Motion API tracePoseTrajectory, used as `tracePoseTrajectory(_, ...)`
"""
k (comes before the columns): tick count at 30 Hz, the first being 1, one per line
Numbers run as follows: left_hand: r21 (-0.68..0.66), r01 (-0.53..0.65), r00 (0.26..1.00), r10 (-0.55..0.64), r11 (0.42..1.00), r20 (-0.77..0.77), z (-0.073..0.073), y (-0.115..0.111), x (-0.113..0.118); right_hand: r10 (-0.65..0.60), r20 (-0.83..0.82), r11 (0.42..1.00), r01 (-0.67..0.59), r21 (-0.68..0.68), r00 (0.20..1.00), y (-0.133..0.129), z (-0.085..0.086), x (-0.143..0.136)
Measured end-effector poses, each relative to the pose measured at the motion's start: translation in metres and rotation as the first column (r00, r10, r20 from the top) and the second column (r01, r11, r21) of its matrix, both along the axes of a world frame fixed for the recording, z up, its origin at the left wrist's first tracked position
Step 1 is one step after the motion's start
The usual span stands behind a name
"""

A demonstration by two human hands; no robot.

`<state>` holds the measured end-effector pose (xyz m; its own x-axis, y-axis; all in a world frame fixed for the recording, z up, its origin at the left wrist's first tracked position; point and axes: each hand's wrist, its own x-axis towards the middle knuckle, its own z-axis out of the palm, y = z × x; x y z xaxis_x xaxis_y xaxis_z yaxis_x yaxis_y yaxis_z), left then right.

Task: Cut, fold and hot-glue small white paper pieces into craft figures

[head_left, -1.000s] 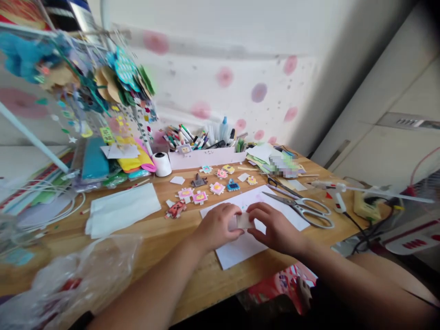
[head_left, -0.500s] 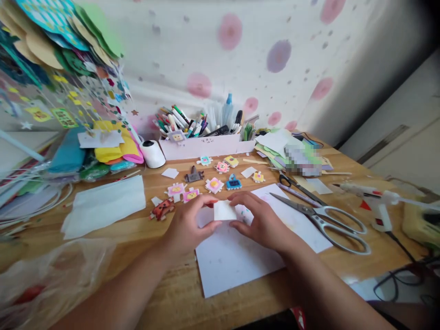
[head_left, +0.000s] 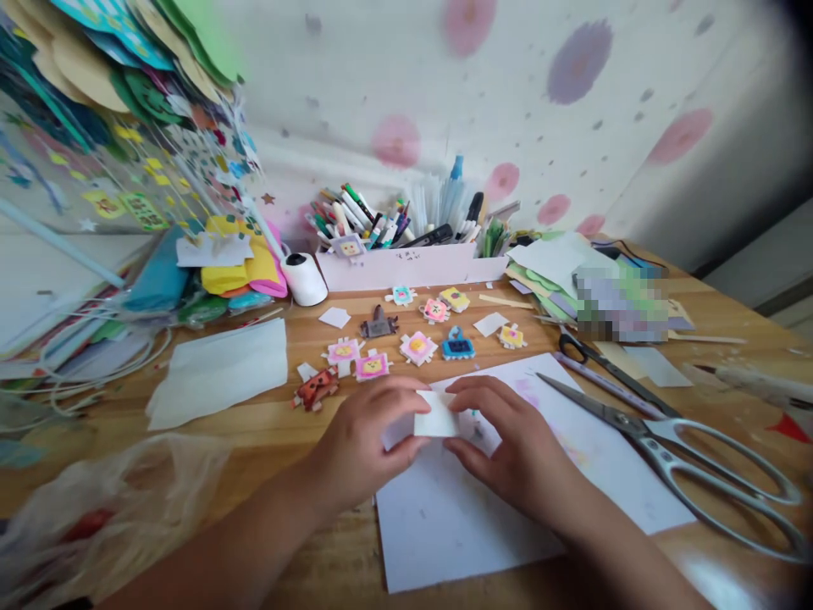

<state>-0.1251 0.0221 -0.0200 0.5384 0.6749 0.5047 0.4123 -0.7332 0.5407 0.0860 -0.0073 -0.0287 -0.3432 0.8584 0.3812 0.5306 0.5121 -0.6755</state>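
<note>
A small white paper piece (head_left: 436, 415) is held up between both hands, above a large white sheet (head_left: 463, 525) on the wooden table. My left hand (head_left: 374, 424) pinches its left side between thumb and fingers. On its right side, my right hand (head_left: 508, 432) grips it the same way. Small colourful paper figures lie just beyond, among them a pink one with a yellow middle (head_left: 417, 346), a blue one (head_left: 458, 343) and a red one (head_left: 318, 388). The underside of the piece is hidden.
Large scissors (head_left: 660, 449) lie at the right, partly over the sheet, beside dark-handled scissors (head_left: 610, 368). A pen box (head_left: 406, 268) stands at the back. White sheets (head_left: 219, 373) and a plastic bag (head_left: 127, 500) are at the left, a paper pile (head_left: 552, 263) at the back right.
The camera view has shifted, so table items appear moved and the scissors larger. Both hands still hold the white piece, with the fingers slightly shifted on it.
</note>
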Motion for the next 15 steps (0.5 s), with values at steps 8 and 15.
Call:
tracePoseTrajectory(8, -0.062, -0.014, 0.996, 0.008, 0.998, -0.094, 0.006, -0.004, -0.001, 0.112, 0.064, 0.991, -0.107, -0.082, 0.992, 0.011, 0.015, 0.002)
tracePoseTrajectory(15, -0.179, -0.005, 0.998, -0.008, 0.984, -0.069, 0.001, -0.005, 0.004, 0.150, 0.046, 0.988, -0.148, -0.049, 0.988, 0.015, -0.003, -0.009)
